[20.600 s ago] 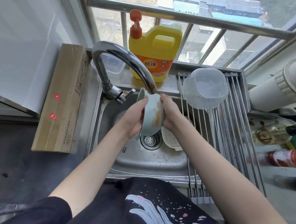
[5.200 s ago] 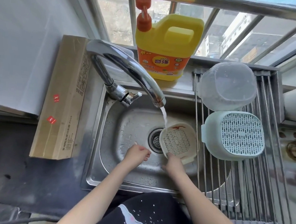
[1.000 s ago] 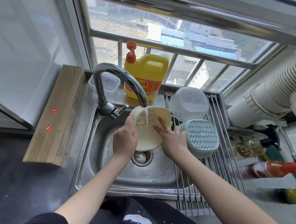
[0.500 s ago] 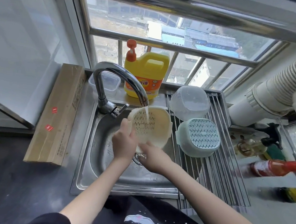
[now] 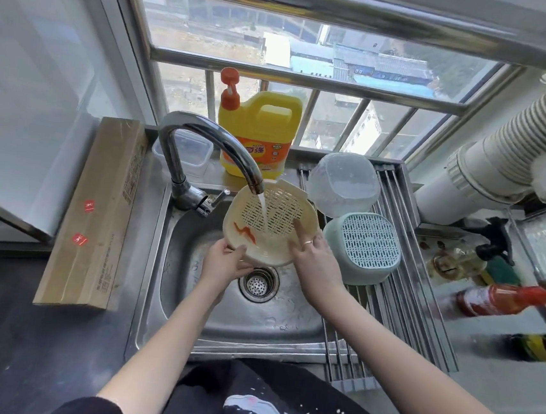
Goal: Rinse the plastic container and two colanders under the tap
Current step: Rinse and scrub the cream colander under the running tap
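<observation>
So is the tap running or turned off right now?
Running. A white stream falls from the tap spout onto the cream colander, which the left hand and right hand hold tilted over the sink.

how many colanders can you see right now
2: a cream colander held under the running tap over the sink, and a green colander upside down on the drying rack. More may be hidden.

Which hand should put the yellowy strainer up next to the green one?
Probably the right hand. It already grips the cream colander on the side facing the drying rack, beside the green colander. The left hand is farther away.
</observation>
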Tool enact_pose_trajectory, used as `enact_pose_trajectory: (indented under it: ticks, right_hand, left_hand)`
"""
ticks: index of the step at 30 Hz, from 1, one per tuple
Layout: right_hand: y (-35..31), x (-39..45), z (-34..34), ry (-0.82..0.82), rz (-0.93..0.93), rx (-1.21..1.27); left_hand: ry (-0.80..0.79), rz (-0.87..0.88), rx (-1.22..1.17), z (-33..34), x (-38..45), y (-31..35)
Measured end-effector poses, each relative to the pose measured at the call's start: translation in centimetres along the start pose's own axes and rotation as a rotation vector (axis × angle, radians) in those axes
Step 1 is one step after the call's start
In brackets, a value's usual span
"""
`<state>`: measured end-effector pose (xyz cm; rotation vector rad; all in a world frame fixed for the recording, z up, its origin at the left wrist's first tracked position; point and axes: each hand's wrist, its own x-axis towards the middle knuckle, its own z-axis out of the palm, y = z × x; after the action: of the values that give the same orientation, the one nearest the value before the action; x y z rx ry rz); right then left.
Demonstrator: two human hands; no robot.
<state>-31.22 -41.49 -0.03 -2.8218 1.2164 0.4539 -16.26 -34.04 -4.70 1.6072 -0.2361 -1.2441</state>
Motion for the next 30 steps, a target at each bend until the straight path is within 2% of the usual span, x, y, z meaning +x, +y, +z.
enact_pose_trajectory:
  ticks: [4, 8, 10, 12, 14, 15, 17, 19, 20, 22, 25, 27, 29, 30]
  right_hand:
    - [-1.6, -1.3, 0.0, 0.02, 0.104, -0.168]
    - [-3.5, -1.9, 0.7, 0.065, 0.114, -0.123]
    - [-3.4, -2.1, 1.5, 0.21, 0.094, 0.043]
    - [-3.1, -2.5, 2.1, 0.407, 0.157, 0.395]
    - [-2.8, -3.0, 1.4, 0.533, 0.346, 0.714]
    - [-2.6, -2.9, 1.1, 0.563, 0.459, 0.797]
    - [-2.0, -2.2, 0.4, 0.436, 0.593, 0.841]
    - [-1.7, -1.3, 0.2, 0.234, 0.564, 0.743]
    - [-1.6, -0.8, 0.3, 0.194, 0.53, 0.674]
    - [-1.5, -0.4, 0.4, 0.224, 0.493, 0.602]
    - [-1.1, -0.1, 0.6, 0.292, 0.444, 0.586]
    - [-0.8, 0.0, 0.6, 0.305, 0.4, 0.567]
    - [-0.4, 0.0, 0.8, 0.316, 0.36, 0.518]
    - [-0.3, 0.0, 0.9, 0.314, 0.344, 0.491]
  left_hand:
    - [0.033, -0.067, -0.068, 0.3, 0.3, -0.5]
    - [-0.027, -0.149, -0.259, 1.4, 0.3, -1.0]
    - [-0.055, -0.177, -0.308, 1.7, 0.3, -0.9]
    - [-0.047, -0.188, -0.312, 1.8, 0.6, -1.0]
    - [-0.034, -0.201, -0.313, 1.5, 0.7, -1.1]
    - [-0.03, -0.206, -0.319, 1.4, 0.7, -1.1]
    - [-0.037, -0.222, -0.342, 1.4, 0.5, -1.1]
    - [-0.061, -0.231, -0.361, 1.7, 0.1, -1.0]
    - [-0.075, -0.235, -0.368, 1.9, -0.2, -1.0]
    - [-0.094, -0.248, -0.33, 2.3, -0.7, -0.7]
    - [-0.101, -0.302, -0.069, 2.2, -1.0, -0.5]
    - [-0.072, -0.245, 0.268, 1.7, -1.0, -0.2]
    - [0.076, 0.031, 0.756, 0.9, -0.5, -0.3]
    - [0.182, 0.268, 0.999, 0.6, -0.5, -0.4]
